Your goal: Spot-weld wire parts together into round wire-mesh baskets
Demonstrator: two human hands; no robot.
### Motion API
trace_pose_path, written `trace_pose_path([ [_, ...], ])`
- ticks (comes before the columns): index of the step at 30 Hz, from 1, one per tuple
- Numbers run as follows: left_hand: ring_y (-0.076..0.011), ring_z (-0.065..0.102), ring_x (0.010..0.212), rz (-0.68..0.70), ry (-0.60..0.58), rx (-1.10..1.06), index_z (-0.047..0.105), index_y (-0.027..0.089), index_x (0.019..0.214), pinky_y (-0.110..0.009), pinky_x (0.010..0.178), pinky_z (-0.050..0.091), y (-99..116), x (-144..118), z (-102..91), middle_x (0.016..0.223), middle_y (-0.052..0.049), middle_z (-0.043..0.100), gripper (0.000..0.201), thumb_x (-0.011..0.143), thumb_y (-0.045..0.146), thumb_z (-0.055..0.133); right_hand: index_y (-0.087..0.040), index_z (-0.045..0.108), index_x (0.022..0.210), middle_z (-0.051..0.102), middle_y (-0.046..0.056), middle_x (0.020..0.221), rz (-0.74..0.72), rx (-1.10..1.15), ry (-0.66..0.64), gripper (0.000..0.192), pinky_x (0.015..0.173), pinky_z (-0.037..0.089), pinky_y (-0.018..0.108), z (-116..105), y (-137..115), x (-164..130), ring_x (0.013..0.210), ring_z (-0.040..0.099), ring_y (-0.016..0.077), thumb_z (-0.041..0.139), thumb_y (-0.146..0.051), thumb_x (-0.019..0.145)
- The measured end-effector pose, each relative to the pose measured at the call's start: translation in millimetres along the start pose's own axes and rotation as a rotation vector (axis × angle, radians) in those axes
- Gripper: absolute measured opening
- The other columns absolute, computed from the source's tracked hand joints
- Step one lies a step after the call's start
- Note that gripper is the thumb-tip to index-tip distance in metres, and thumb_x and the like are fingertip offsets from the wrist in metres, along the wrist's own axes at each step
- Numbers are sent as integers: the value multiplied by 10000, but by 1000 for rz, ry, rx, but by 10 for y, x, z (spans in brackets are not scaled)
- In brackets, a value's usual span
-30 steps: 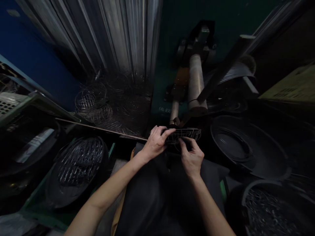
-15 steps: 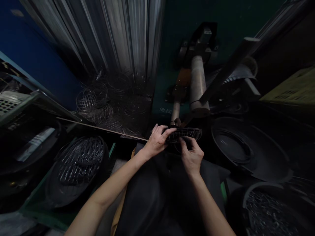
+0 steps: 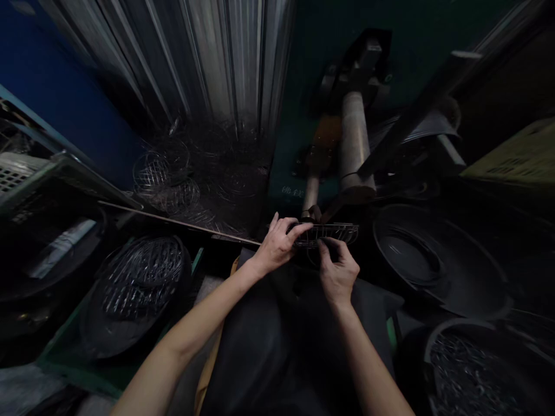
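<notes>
A round wire grille is held nearly edge-on at the tips of a machine's welding arms. My left hand grips its left side, thumb and fingers closed around the rim. On the near side, my right hand is closed in a pinch, its fingertips against the lower wires; any small piece between them is too dark to make out. Just above the grille, the thin lower arm of the machine ends close to my left fingers. The thick metal cylinder stands to its right.
On the left, a black basin holds several wire parts. To the right are a wide black pan and a bucket of small metal pieces. Wire grilles lie beyond a metal edge, by a corrugated wall.
The view has shifted slightly, so the machine's arms appear a little higher and further right. Both hands keep nearly the same pose at the wire grille.
</notes>
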State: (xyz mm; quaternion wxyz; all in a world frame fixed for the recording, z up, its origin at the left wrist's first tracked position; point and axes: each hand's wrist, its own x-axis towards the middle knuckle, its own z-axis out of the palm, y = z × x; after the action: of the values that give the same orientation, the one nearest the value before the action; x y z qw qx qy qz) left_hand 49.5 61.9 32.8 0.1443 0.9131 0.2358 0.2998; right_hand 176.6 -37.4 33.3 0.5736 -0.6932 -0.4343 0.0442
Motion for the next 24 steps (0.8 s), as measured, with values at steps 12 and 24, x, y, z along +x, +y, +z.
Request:
trace_pose_path([
  [12, -218, 498, 1161, 13, 20, 10, 373, 229, 1337, -575, 1104, 278, -27, 38, 2, 1163, -83, 480, 614, 771, 73, 550, -170, 657, 894, 663, 25, 827, -16, -18, 10, 219, 725, 464, 255, 32, 29, 34, 758, 611, 149, 608, -381, 860],
  [24, -225, 516, 1131, 47, 44, 58, 405, 233, 1326, -597, 1100, 263, -81, 45, 4, 1159, -87, 490, 581, 784, 84, 551, -171, 619, 906, 653, 40, 848, -12, -60, 5, 250, 739, 467, 280, 70, 76, 41, 783, 611, 165, 554, -411, 884],
])
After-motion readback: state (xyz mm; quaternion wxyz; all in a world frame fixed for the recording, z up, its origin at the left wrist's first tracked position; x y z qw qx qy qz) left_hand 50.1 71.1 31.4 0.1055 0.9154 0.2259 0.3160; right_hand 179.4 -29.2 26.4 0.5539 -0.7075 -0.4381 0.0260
